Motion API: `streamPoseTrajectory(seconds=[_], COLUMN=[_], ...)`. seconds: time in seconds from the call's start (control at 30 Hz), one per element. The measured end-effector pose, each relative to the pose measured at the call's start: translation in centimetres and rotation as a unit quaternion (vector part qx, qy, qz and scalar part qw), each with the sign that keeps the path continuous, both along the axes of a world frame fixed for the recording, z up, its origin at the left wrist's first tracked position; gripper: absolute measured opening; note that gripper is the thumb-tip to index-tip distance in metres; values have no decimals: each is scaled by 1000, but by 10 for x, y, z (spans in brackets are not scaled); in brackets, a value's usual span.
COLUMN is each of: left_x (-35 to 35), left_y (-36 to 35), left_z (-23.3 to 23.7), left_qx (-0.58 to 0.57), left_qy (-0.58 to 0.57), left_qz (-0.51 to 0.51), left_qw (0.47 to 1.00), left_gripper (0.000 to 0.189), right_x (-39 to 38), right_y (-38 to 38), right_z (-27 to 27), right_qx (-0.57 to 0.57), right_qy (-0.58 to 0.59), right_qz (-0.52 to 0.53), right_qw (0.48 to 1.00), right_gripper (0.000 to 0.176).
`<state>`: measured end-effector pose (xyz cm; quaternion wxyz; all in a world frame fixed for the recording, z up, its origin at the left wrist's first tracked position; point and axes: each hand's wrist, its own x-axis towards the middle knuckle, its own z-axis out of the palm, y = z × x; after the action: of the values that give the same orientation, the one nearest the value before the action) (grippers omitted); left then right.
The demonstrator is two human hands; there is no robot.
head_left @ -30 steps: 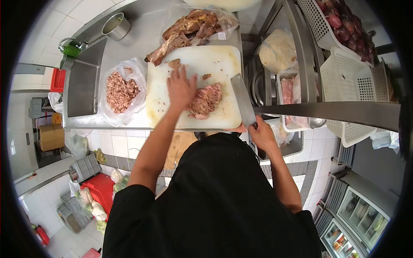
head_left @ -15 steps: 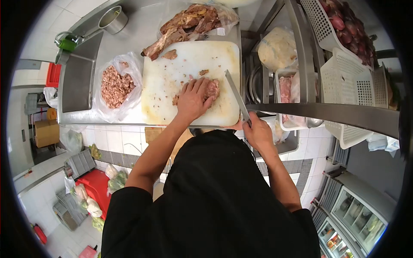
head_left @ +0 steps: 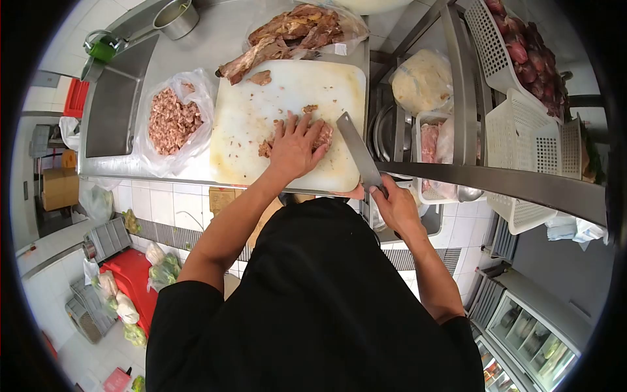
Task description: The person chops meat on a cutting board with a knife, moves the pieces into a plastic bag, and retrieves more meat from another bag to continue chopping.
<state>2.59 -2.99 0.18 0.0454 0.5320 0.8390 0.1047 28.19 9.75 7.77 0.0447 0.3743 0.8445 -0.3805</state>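
Observation:
My left hand lies with fingers outstretched on a piece of meat, pressing it against the white cutting board. Part of the meat is hidden under the palm. In my right hand is the handle of a cleaver, at the board's right edge. Its broad blade is tilted, flat side showing, with the tip a little to the right of the meat. Small scraps dot the board, and a cut slice lies near its far left corner.
Left of the board, a plastic bag holds chopped meat. Large cooked meat pieces lie in plastic behind the board. A metal pot and a sink are at left. A steel rack with baskets stands close on the right.
The cleaver has turned in my right hand, from nearly edge-on to showing its flat side. My left hand stays on the meat. The whole view has shifted slightly.

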Motion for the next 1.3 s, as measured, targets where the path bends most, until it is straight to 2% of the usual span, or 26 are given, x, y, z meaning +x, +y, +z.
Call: streamPoseTrajectory(seconds=[0.03, 0.07, 0.1, 0.13, 0.17, 0.23, 0.27, 0.33, 0.7, 0.8, 1.0, 1.2, 1.3], left_x=[0, 1, -1, -4, -9, -13, -11, -10, -5, -5, -7, -3, -3], left_y=[-1, -3, -5, -5, -7, -10, -9, -1, 19, 21, 24, 21, 20], left_z=[0, -3, -6, -8, -10, -5, -3, 1, -13, -16, -19, -15, -10], left_qx=[-4, -4, 77, 158, 159, 211, 211, 231, 220, 222, 224, 233, 251], left_qy=[-3, -4, -21, -38, -38, -121, -125, -78, -37, -37, -50, -71, -76], left_qz=[-5, -3, 0, 3, 3, -27, -24, -69, -74, -74, -59, -54, -37], left_qw=[1000, 1000, 997, 987, 987, 969, 969, 967, 972, 972, 972, 968, 964], left_gripper=[62, 62, 58, 53, 53, 37, 37, 24, 16, 15, 13, 13, 14], right_x=[0, 0, -6, -12, -16, -26, -30, -38, -41, -47, -94, -137, -109], right_y=[1, 5, 7, 8, 7, 3, 0, -4, -1, -2, 3, 16, 16], right_z=[-5, -12, -9, -4, 3, 20, 25, 32, 59, 48, -26, -32, -10], right_qx=[0, 51, 104, 106, 100, 94, 106, 119, 87, 97, 115, 124, 112], right_qy=[-1, -32, -62, -61, -59, -63, -45, -28, -98, -75, -79, 30, -16], right_qz=[2, 30, 58, 61, 62, 64, 76, 91, 165, 158, 132, 121, 126], right_qw=[1000, 998, 991, 991, 991, 992, 990, 988, 978, 980, 981, 984, 986], right_gripper=[35, 34, 33, 33, 31, 29, 27, 26, 22, 21, 24, 24, 24])
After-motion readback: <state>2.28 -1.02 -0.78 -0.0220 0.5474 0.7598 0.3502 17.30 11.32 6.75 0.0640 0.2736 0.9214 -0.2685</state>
